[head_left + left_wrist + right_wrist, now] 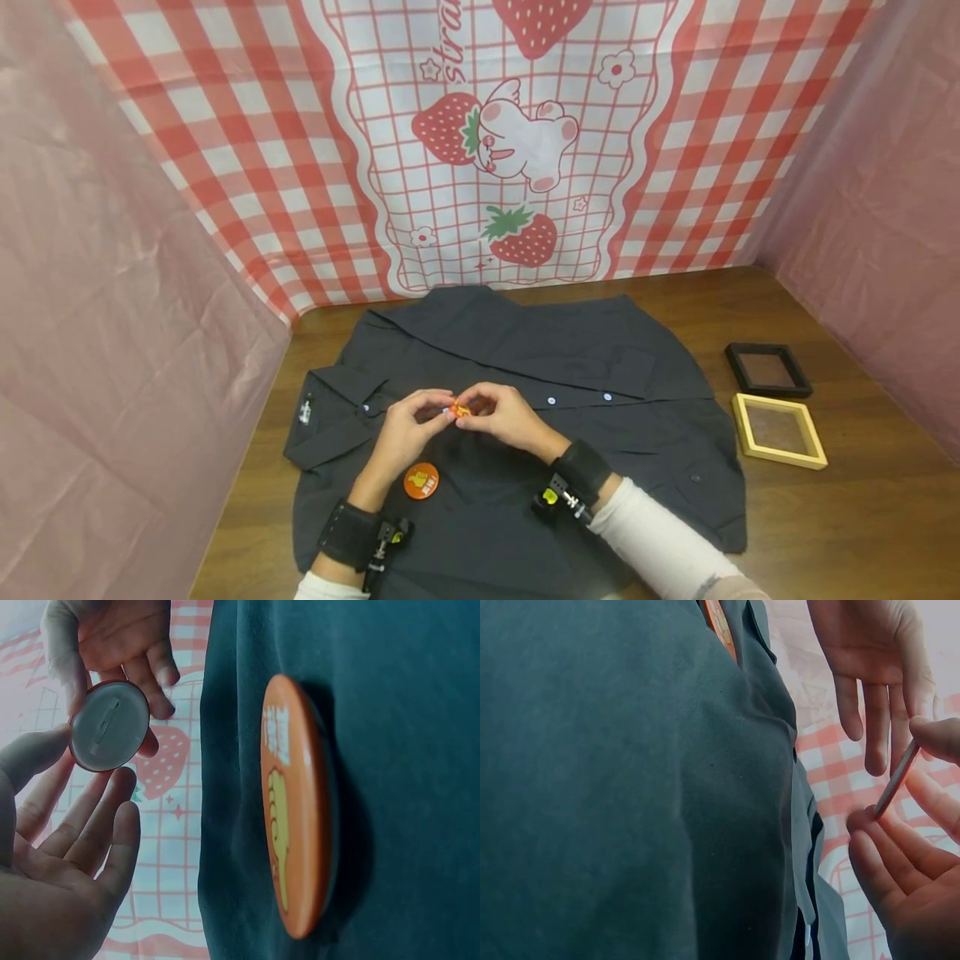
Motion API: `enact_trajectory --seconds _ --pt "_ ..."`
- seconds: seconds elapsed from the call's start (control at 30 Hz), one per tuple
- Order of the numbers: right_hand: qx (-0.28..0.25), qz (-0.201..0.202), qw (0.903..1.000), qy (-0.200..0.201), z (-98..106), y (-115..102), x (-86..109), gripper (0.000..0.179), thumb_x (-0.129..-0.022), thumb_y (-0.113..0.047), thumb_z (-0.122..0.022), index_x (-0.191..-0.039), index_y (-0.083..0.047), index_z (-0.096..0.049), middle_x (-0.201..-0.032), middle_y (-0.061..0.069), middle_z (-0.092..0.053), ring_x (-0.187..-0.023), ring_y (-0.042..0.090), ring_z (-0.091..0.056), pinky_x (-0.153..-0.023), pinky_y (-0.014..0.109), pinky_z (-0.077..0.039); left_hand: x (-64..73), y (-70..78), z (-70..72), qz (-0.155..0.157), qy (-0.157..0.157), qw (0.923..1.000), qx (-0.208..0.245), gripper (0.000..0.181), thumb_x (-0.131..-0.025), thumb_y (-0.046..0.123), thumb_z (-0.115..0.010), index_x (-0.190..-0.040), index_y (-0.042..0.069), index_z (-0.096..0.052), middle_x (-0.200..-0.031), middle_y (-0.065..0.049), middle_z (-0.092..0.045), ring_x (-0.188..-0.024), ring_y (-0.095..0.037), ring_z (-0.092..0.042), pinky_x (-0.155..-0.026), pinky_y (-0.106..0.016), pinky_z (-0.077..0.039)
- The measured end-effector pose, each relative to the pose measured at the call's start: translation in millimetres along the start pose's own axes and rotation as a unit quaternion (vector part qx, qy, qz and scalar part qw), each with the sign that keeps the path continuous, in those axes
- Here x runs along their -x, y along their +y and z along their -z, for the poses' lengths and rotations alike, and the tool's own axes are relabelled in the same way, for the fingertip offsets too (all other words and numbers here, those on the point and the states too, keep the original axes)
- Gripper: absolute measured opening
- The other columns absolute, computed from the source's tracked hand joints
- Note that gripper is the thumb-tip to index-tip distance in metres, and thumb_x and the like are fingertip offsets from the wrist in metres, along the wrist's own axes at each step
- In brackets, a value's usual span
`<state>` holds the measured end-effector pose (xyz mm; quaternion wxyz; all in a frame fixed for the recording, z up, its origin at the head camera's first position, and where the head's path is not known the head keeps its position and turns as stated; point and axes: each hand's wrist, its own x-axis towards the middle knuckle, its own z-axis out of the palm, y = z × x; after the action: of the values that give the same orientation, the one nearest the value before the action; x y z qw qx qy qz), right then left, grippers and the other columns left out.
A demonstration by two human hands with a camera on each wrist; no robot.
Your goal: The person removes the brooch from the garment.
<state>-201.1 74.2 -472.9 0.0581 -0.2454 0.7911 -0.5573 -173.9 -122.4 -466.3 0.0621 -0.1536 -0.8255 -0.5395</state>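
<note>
Both hands hold a round pin badge (461,411) by its rim, raised over a dark shirt (465,525). My left hand (405,429) pinches one side between thumb and fingers; my right hand (512,417) pinches the other. In the left wrist view the pale back of this badge (124,742) faces the camera, its pin lying across the middle. The right wrist view shows the held badge (896,781) edge-on. A second badge (422,481), orange with a yellow thumbs-up and white lettering, lies face up on the shirt, below the left hand.
The buttoned shirt is spread over the wooden table (862,517), collar to the left. To its right lie a black frame (802,387) and a pale yellow frame (817,454). A red-checked strawberry cloth (660,225) hangs behind; pink curtains (135,317) close both sides.
</note>
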Motion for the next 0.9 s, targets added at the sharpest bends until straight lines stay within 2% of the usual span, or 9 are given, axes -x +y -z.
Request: enact_trajectory --seconds 0.13,0.23,0.33,0.5,0.67,0.8,0.9 --pt "-0.001 0.010 0.9999 0.011 -2 0 -0.1 0.026 -0.081 -0.013 -0.079 -0.104 -0.006 -0.070 -0.103 0.012 -0.070 -0.090 0.016 -0.068 -0.080 0.027 -0.057 0.2 -0.2 -0.1 -0.005 0.002 1.0000 0.003 0.015 -0.086 0.012 -0.074 -0.101 0.008 -0.074 -0.114 -0.009 -0.070 -0.104 -0.026 -0.068 -0.089 -0.044 -0.055" --pt "-0.002 0.021 0.9996 0.018 -4 -1 -0.1 0.027 -0.080 -0.012 -0.079 -0.105 -0.004 -0.070 -0.105 0.013 -0.070 -0.090 0.018 -0.068 -0.080 0.031 -0.058 1.3 0.7 -0.1 -0.006 0.005 1.0000 -0.002 0.016 -0.086 0.012 -0.074 -0.102 0.009 -0.074 -0.114 -0.008 -0.070 -0.104 -0.025 -0.068 -0.088 -0.041 -0.056" --pt "0.001 0.029 0.9993 0.023 -5 -2 0.0 0.028 -0.080 -0.012 -0.079 -0.105 -0.005 -0.070 -0.106 0.012 -0.069 -0.090 0.018 -0.068 -0.078 0.030 -0.058 1.8 1.4 -0.2 -0.012 0.009 0.9999 -0.007 0.018 -0.086 0.012 -0.073 -0.104 0.010 -0.073 -0.115 -0.008 -0.071 -0.103 -0.024 -0.068 -0.087 -0.039 -0.057" --pt "0.019 0.041 0.9985 0.031 -1 -5 1.1 0.028 -0.080 -0.013 -0.080 -0.105 -0.007 -0.070 -0.104 0.009 -0.069 -0.089 0.018 -0.067 -0.075 0.025 -0.056 0.1 2.2 0.0 -0.019 0.006 0.9998 -0.008 0.022 -0.086 0.014 -0.074 -0.108 0.010 -0.073 -0.115 -0.008 -0.071 -0.101 -0.024 -0.068 -0.087 -0.044 -0.056" --pt "0.036 0.040 0.9981 0.031 1 -4 3.9 0.027 -0.079 -0.014 -0.081 -0.103 -0.008 -0.071 -0.099 0.008 -0.068 -0.086 0.018 -0.065 -0.071 0.022 -0.053 -1.0 4.5 -0.6 -0.005 -0.010 0.9999 -0.009 0.023 -0.086 0.013 -0.074 -0.108 0.010 -0.073 -0.115 -0.008 -0.071 -0.102 -0.023 -0.069 -0.089 -0.044 -0.056" --pt "0.047 0.033 0.9977 0.036 2 -4 5.1 0.025 -0.079 -0.015 -0.081 -0.101 -0.009 -0.071 -0.098 0.007 -0.068 -0.086 0.017 -0.063 -0.069 0.021 -0.051 -1.8 8.0 -2.9 0.006 -0.011 0.9998 -0.014 0.022 -0.086 0.012 -0.074 -0.108 0.009 -0.072 -0.112 -0.008 -0.071 -0.100 -0.024 -0.069 -0.088 -0.042 -0.056" --pt "0.049 0.031 0.9973 0.045 3 -5 5.3 0.025 -0.079 -0.015 -0.081 -0.101 -0.009 -0.071 -0.099 0.007 -0.068 -0.086 0.016 -0.063 -0.069 0.020 -0.051 -3.2 10.9 -4.5 0.003 -0.009 0.9998 -0.015 0.023 -0.086 0.011 -0.073 -0.109 0.009 -0.072 -0.110 -0.009 -0.071 -0.099 -0.025 -0.069 -0.087 -0.044 -0.056"
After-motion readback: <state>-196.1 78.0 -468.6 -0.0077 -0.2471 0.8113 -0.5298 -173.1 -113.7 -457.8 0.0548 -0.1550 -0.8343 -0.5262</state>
